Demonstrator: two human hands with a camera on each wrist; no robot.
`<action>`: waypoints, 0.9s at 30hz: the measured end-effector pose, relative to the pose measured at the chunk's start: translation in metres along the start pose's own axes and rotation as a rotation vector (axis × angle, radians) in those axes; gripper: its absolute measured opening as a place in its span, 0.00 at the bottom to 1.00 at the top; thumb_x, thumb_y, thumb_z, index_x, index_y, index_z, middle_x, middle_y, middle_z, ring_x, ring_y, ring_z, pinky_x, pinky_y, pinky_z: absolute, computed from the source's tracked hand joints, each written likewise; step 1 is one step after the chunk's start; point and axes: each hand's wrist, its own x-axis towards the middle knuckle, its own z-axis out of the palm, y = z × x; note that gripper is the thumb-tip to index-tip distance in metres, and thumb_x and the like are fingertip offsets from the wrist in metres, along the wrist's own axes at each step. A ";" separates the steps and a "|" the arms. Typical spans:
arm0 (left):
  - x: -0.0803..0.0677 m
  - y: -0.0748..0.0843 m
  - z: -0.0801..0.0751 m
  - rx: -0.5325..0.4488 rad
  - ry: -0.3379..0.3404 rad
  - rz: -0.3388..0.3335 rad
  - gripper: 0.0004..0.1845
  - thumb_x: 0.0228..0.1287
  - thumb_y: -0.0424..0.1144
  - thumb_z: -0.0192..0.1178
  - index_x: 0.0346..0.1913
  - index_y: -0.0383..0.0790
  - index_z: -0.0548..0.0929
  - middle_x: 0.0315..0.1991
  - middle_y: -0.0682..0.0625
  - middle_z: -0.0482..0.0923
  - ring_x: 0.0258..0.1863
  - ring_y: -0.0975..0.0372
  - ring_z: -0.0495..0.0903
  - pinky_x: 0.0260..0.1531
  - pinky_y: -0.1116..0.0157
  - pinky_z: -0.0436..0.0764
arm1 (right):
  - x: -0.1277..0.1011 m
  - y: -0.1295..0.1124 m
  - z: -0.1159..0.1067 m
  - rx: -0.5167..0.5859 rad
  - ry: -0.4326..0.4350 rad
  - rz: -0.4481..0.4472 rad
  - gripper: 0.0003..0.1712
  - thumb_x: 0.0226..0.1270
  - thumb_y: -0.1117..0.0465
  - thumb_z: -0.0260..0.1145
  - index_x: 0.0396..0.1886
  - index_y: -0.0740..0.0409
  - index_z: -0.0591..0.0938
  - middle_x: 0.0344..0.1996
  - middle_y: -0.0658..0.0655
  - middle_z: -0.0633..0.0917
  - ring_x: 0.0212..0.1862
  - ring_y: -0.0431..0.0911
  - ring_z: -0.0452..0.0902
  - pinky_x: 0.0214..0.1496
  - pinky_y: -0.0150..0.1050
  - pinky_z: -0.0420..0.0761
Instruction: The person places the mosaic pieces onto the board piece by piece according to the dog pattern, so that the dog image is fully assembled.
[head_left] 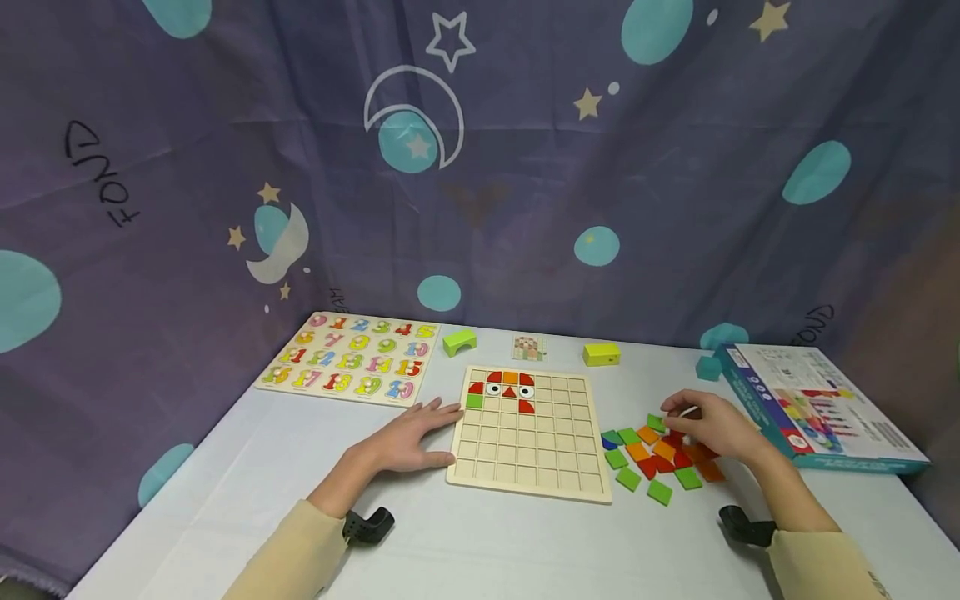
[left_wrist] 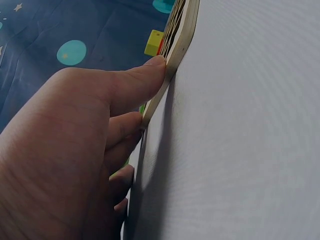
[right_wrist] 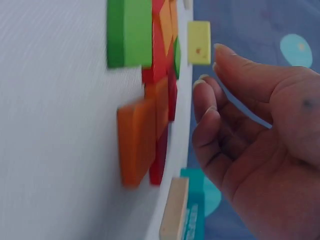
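Observation:
My left hand lies at the left edge of a wooden grid board, its thumb and fingertips against the rim. In the left wrist view the thumb touches the board edge. Red, orange and green tiles and two eye tiles fill several squares near the board's top. My right hand hovers over a loose pile of coloured tiles right of the board. Its fingers are loosely bent with nothing between them in the right wrist view, where an orange tile lies below.
A number puzzle board lies at the back left. Behind the grid board are a green arch block, a small picture card and a yellow block. A teal block and a flat box sit at the right.

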 end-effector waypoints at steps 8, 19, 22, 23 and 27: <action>0.000 0.001 -0.001 -0.009 0.005 -0.002 0.39 0.66 0.58 0.63 0.76 0.45 0.67 0.77 0.52 0.59 0.78 0.49 0.49 0.75 0.46 0.46 | -0.008 0.021 -0.006 0.002 -0.005 -0.001 0.18 0.71 0.60 0.68 0.52 0.69 0.81 0.41 0.57 0.83 0.43 0.51 0.77 0.37 0.33 0.81; 0.000 0.003 -0.003 -0.010 0.002 -0.013 0.39 0.66 0.58 0.62 0.76 0.46 0.67 0.77 0.53 0.59 0.78 0.49 0.49 0.75 0.47 0.47 | -0.003 0.022 -0.002 -0.097 -0.007 0.015 0.18 0.70 0.57 0.69 0.50 0.68 0.82 0.39 0.54 0.83 0.41 0.50 0.76 0.39 0.36 0.81; 0.000 0.003 -0.001 -0.008 0.002 -0.017 0.39 0.66 0.58 0.62 0.76 0.47 0.67 0.77 0.53 0.59 0.78 0.50 0.49 0.75 0.48 0.47 | -0.002 0.020 0.000 -0.107 -0.005 0.001 0.13 0.70 0.59 0.69 0.46 0.65 0.83 0.37 0.53 0.83 0.39 0.49 0.75 0.38 0.36 0.80; 0.000 0.003 -0.001 -0.006 0.003 -0.017 0.39 0.67 0.58 0.62 0.76 0.47 0.67 0.77 0.53 0.59 0.78 0.50 0.49 0.75 0.48 0.47 | -0.001 0.021 0.001 -0.109 -0.004 -0.003 0.11 0.70 0.60 0.69 0.44 0.64 0.83 0.36 0.53 0.82 0.39 0.49 0.75 0.38 0.35 0.80; 0.000 0.002 0.000 0.000 0.006 -0.016 0.39 0.66 0.58 0.63 0.76 0.47 0.67 0.77 0.54 0.59 0.78 0.50 0.49 0.75 0.48 0.47 | -0.001 0.022 0.004 -0.104 -0.001 -0.019 0.08 0.69 0.62 0.69 0.43 0.61 0.82 0.35 0.52 0.82 0.38 0.49 0.75 0.37 0.33 0.79</action>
